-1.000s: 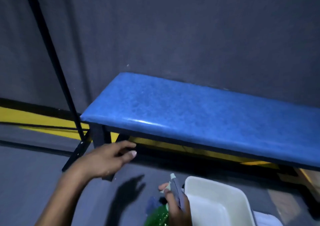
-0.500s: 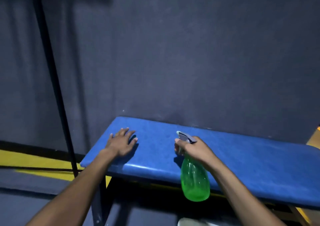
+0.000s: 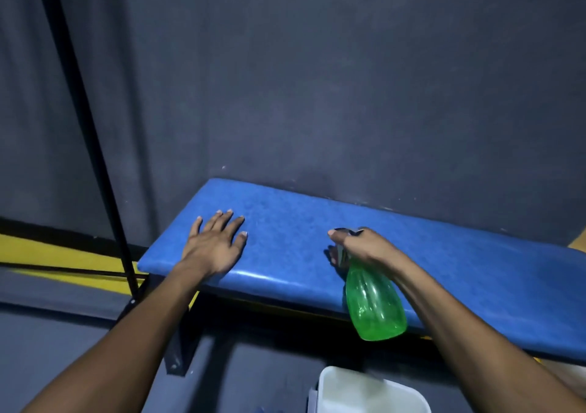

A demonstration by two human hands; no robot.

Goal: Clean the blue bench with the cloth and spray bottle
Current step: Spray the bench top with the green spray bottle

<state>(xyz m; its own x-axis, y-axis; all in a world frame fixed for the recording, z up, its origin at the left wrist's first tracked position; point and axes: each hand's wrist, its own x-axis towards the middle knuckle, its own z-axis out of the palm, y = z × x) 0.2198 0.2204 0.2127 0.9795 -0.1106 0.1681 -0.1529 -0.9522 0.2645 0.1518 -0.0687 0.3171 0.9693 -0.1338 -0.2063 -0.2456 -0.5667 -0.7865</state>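
Green spray bottle (image 3: 374,305) sits gripped in my right hand (image 3: 364,248); my left hand (image 3: 215,244) lies open, flat on the blue bench (image 3: 444,263).

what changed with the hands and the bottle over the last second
The right hand lifted the green spray bottle from down by the white tub to over the blue bench. The left hand rose from below the bench edge and now lies flat on its top. The bench and tub stayed put; no cloth shows.

No legible text or labels
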